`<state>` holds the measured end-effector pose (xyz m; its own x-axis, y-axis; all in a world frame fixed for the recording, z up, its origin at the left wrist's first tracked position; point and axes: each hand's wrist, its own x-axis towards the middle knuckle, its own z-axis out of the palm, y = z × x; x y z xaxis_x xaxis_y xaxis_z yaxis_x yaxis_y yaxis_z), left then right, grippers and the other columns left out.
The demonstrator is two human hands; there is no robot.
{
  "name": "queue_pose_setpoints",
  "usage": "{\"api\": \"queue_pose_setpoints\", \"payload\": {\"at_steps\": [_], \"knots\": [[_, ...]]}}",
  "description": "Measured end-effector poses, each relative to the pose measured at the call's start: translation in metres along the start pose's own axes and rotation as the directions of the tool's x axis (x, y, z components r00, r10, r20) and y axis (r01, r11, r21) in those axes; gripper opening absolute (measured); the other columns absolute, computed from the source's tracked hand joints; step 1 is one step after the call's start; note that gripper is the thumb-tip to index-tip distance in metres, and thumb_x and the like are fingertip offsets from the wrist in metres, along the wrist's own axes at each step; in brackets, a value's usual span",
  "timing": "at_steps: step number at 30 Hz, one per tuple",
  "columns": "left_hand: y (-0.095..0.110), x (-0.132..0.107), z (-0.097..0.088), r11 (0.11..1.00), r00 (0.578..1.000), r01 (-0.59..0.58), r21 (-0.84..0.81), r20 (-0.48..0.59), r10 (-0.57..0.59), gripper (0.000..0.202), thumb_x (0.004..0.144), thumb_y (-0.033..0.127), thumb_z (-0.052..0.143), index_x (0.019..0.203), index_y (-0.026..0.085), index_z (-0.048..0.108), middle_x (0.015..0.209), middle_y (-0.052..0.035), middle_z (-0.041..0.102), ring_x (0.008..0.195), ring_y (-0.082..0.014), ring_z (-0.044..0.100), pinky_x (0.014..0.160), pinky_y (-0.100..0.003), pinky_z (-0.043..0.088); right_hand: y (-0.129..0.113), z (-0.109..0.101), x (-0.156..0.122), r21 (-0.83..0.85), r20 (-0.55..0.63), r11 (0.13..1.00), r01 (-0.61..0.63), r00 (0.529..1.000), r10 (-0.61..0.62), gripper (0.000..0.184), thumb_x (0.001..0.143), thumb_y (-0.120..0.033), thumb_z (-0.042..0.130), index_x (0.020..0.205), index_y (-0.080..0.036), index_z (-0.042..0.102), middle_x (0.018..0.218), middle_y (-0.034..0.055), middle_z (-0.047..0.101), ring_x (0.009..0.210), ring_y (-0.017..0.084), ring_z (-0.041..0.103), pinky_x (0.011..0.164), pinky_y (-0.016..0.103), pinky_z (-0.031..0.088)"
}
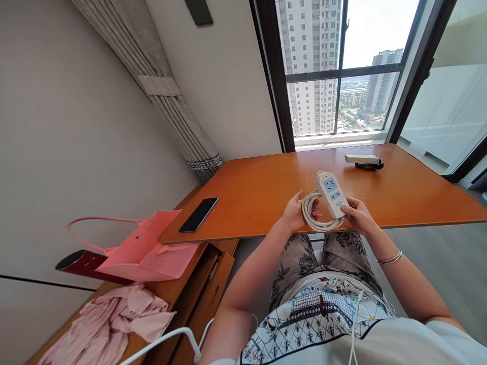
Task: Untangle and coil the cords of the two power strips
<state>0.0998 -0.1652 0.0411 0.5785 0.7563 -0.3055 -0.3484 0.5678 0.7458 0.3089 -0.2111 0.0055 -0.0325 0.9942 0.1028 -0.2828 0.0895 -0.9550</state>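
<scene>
A white power strip (332,195) with pale blue socket faces is held above the table's near edge, tilted with its sockets toward me. Its white cord (309,210) is coiled in loops beside and below it. My left hand (296,213) is closed around the left side of the coil, some fingers passing through the loops. On the other side my right hand (356,214) grips the strip's lower end, the thumb on its front face. Where the cord's plug lies, I cannot make out.
On the orange-brown table (258,192) lie a dark phone (198,215) at left and another power strip (362,159) with a black plug toward the back right. A pink bag (152,248) and pink cloth (114,324) rest on a lower wooden cabinet. A window (342,71) stands behind.
</scene>
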Motion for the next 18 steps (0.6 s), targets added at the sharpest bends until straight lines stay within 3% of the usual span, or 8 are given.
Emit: {"api": "queue_pose_setpoints", "payload": {"at_steps": [3, 6, 11, 14, 16, 18], "knots": [[0.003, 0.001, -0.002, 0.997, 0.999, 0.047, 0.063, -0.019, -0.046, 0.062, 0.099, 0.060, 0.035, 0.067, 0.015, 0.065, 0.049, -0.0019, 0.049, 0.040, -0.0091, 0.037, 0.055, -0.029, 0.047, -0.003, 0.000, 0.000, -0.070, 0.062, 0.998, 0.002, 0.998, 0.002, 0.057, 0.051, -0.051, 0.092, 0.098, -0.021, 0.080, 0.100, 0.0066, 0.077, 0.090, 0.025, 0.068, 0.080, 0.035, 0.053], [-0.003, 0.003, 0.002, 0.996, 0.995, -0.016, 0.091, -0.092, 0.025, 0.061, 0.102, 0.053, 0.036, 0.057, 0.016, 0.056, 0.039, 0.0045, 0.030, 0.036, -0.0055, 0.020, 0.047, -0.023, 0.040, -0.004, 0.003, 0.000, -0.108, 0.044, 0.994, 0.022, 0.999, -0.017, 0.058, 0.053, -0.048, 0.092, 0.103, -0.021, 0.080, 0.108, 0.0070, 0.077, 0.098, 0.026, 0.068, 0.086, 0.036, 0.052], [-0.020, 0.011, 0.010, 0.989, 0.977, -0.123, 0.080, -0.166, 0.135, 0.059, 0.097, 0.054, 0.050, 0.050, 0.018, 0.044, 0.037, 0.0068, 0.023, 0.035, -0.0046, 0.016, 0.043, -0.020, 0.035, -0.006, 0.002, -0.001, -0.088, -0.007, 0.996, -0.006, 1.000, 0.006, 0.057, 0.052, -0.045, 0.093, 0.102, -0.021, 0.080, 0.106, 0.0069, 0.077, 0.097, 0.025, 0.068, 0.083, 0.034, 0.053], [-0.025, 0.021, 0.012, 0.984, 0.971, -0.150, 0.092, -0.172, 0.164, 0.057, 0.095, 0.057, 0.052, 0.053, 0.018, 0.048, 0.039, 0.0060, 0.031, 0.035, -0.0053, 0.024, 0.048, -0.022, 0.040, -0.007, -0.004, 0.000, -0.063, -0.048, 0.997, -0.032, 0.998, 0.029, 0.055, 0.052, -0.046, 0.092, 0.099, -0.021, 0.080, 0.103, 0.0066, 0.077, 0.088, 0.023, 0.069, 0.076, 0.032, 0.054], [-0.027, 0.028, 0.012, 0.974, 0.968, -0.177, 0.139, -0.152, 0.197, 0.053, 0.093, 0.058, 0.054, 0.062, 0.016, 0.058, 0.048, 0.0005, 0.050, 0.041, -0.0081, 0.043, 0.056, -0.025, 0.047, -0.009, -0.013, 0.003, -0.041, -0.078, 0.997, -0.060, 0.995, 0.057, 0.054, 0.051, -0.047, 0.092, 0.096, -0.021, 0.080, 0.099, 0.0064, 0.078, 0.080, 0.021, 0.069, 0.069, 0.031, 0.053], [-0.027, 0.033, 0.008, 0.953, 0.961, -0.212, 0.215, -0.130, 0.243, 0.045, 0.093, 0.055, 0.056, 0.077, 0.014, 0.066, 0.070, -0.0072, 0.068, 0.060, -0.0130, 0.061, 0.067, -0.027, 0.050, -0.012, -0.028, 0.008, -0.036, -0.115, 0.996, -0.084, 0.990, 0.080, 0.053, 0.050, -0.046, 0.092, 0.094, -0.020, 0.079, 0.095, 0.0067, 0.078, 0.072, 0.020, 0.068, 0.063, 0.030, 0.053]]}}
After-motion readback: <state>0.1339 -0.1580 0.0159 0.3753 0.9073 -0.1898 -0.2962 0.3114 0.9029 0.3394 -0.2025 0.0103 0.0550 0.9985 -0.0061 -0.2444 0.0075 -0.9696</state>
